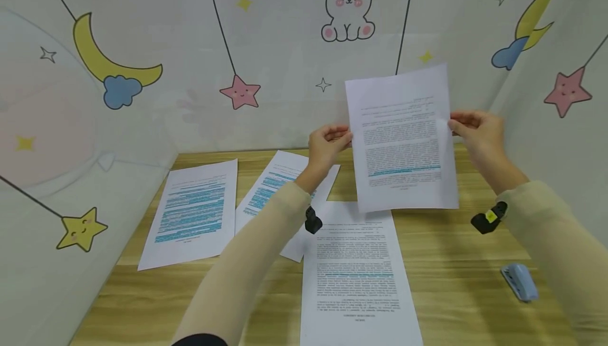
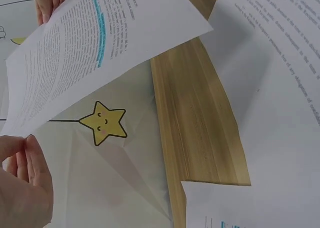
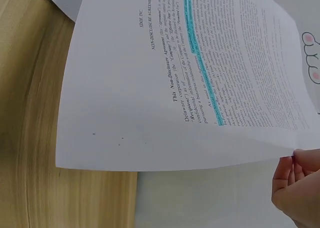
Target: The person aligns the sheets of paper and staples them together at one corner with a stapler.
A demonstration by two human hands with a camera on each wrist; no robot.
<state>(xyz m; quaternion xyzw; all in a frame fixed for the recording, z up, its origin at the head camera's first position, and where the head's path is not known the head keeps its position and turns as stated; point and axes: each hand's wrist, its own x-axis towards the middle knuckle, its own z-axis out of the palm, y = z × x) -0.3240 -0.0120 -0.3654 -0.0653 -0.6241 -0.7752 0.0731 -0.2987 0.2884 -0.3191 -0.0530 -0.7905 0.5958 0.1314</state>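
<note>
Both hands hold up one printed sheet of paper (image 1: 401, 151) above the far part of the table. My left hand (image 1: 328, 145) pinches its left edge, and my right hand (image 1: 480, 132) pinches the right edge between thumb and fingers. The text on the sheet is upside down in the head view, with a blue highlighted line low on it. In the right wrist view the heading on this sheet (image 3: 120, 112) reads "Non-Disclosure Agreement". Below it, a second printed sheet (image 1: 361, 282) lies on the table, its far end overlapped by the raised one in the head view.
Two more sheets with many blue highlighted lines lie at the left: one sheet (image 1: 190, 214) by the table's left edge, another sheet (image 1: 271, 188) partly behind my left arm. A light blue stapler (image 1: 520, 282) rests at the right. A patterned curtain (image 1: 285, 45) stands behind the wooden table (image 1: 451, 272).
</note>
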